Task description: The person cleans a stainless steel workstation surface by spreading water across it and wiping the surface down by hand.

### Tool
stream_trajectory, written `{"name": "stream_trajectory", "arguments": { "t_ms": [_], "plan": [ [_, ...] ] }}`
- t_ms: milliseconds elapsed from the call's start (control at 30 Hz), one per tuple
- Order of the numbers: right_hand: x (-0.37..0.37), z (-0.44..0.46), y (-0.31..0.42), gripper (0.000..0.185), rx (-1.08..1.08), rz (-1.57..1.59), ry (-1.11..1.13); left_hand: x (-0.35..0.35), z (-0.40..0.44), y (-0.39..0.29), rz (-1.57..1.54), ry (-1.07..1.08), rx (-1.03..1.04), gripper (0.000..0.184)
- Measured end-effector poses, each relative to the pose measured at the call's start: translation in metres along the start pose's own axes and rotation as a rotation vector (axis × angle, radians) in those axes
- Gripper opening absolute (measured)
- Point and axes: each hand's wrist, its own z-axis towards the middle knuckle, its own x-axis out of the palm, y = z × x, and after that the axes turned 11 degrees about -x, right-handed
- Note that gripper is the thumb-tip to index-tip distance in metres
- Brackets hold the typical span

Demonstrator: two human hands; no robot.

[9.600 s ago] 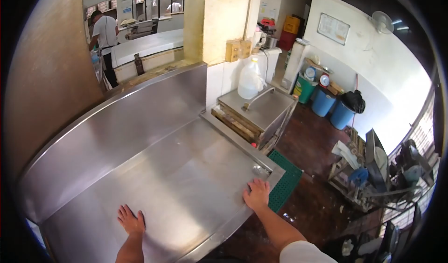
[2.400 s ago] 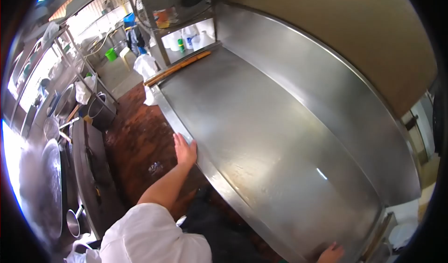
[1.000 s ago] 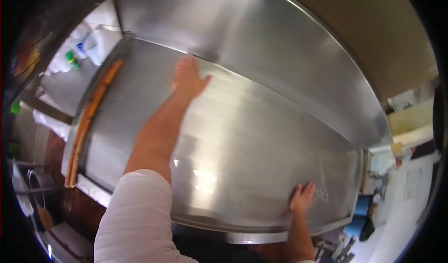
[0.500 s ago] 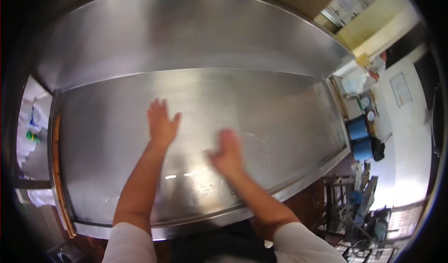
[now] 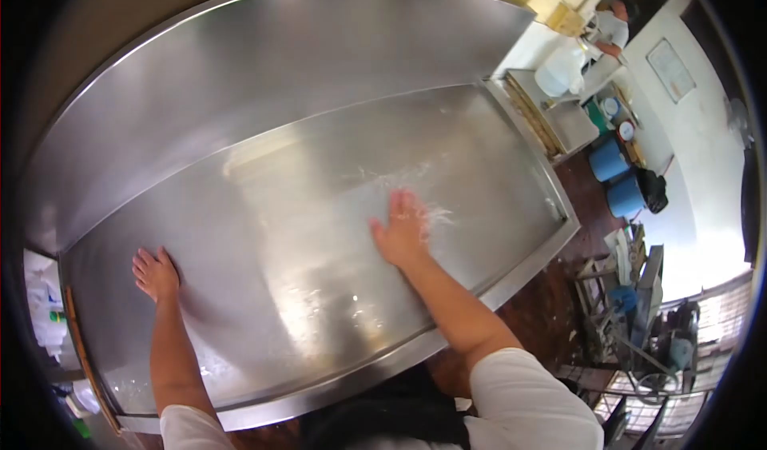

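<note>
A wide stainless steel table [image 5: 264, 210] with a raised rim and a tall curved back panel [image 5: 304, 58] fills the middle of the view. My left hand [image 5: 156, 276] lies near the table's left end, fingers spread, with nothing in it. Right of the middle, my right hand [image 5: 403, 228] is over the steel surface, palm down, thumb apart from the fingers, holding nothing. Wet streaks and small drops show on the metal around my right hand and towards the front rim.
Wooden sticks [image 5: 84, 354] lie along the left edge. Beyond the right end are a steel counter [image 5: 567, 122] with a large plastic jug [image 5: 559, 70], blue bins [image 5: 609, 159] and a machine [image 5: 639, 298]. Another person [image 5: 612, 30] stands at the upper right.
My left hand has moved left and lower across the table, and my right hand slightly right. The view has turned right, bringing the other person into sight. More wet streaks show.
</note>
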Motion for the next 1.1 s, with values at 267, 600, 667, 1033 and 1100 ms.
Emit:
{"name": "stream_trajectory", "arguments": {
  "t_ms": [267, 600, 667, 1033, 1100],
  "plan": [
    [-0.054, -0.035, -0.193, 0.084, 0.353, -0.023, -0.111, 0.016, -0.204, -0.22, -0.249, -0.01, 0.827, 0.072],
    [0.009, 0.168, -0.031, 0.08, -0.259, 0.055, -0.17, -0.03, -0.28, -0.263, -0.32, 0.251, 0.84, 0.071],
    [-0.009, 0.221, -0.08, 0.077, -0.098, 0.01, -0.235, -0.031, -0.281, -0.264, -0.313, 0.24, 0.843, 0.07],
    [-0.072, 0.223, -0.266, 0.085, 0.427, -0.006, -0.235, -0.029, -0.282, -0.265, -0.291, 0.202, 0.855, 0.07],
    [-0.07, 0.198, -0.287, 0.085, 0.482, -0.055, -0.239, -0.029, -0.282, -0.265, -0.299, 0.203, 0.845, 0.071]
  ]
}}
